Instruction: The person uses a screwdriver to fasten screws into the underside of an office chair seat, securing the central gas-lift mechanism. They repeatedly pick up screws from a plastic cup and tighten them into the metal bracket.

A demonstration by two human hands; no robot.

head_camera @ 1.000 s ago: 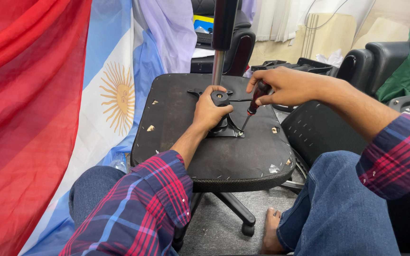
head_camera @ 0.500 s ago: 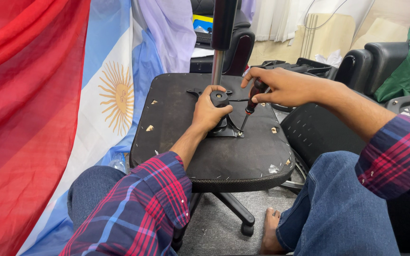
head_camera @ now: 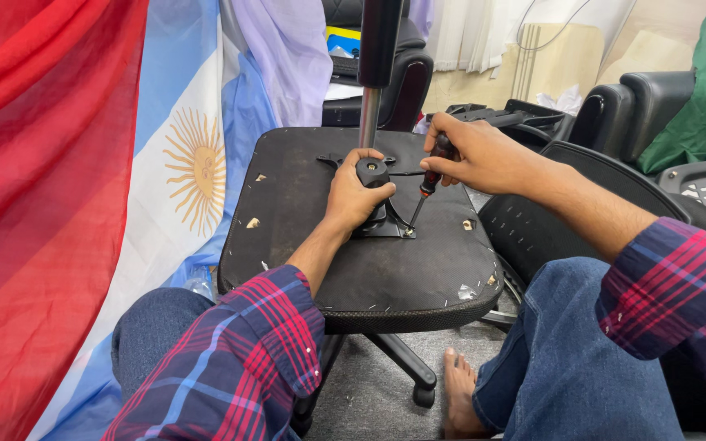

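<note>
Gripping a screwdriver [head_camera: 425,184] with a dark red and black handle and a thin metal shaft, the right hand [head_camera: 471,155] is clenched around the handle. Its long axis slants, tip pointing down and leftward onto the black metal bracket [head_camera: 382,229] on the upturned chair seat [head_camera: 304,212]. The left hand [head_camera: 353,192] grasps the bracket beside the chrome post [head_camera: 368,114].

The right hand [head_camera: 475,155] hides most of the screwdriver [head_camera: 428,181] handle; the gas cylinder [head_camera: 377,49] leaves the top edge.
</note>
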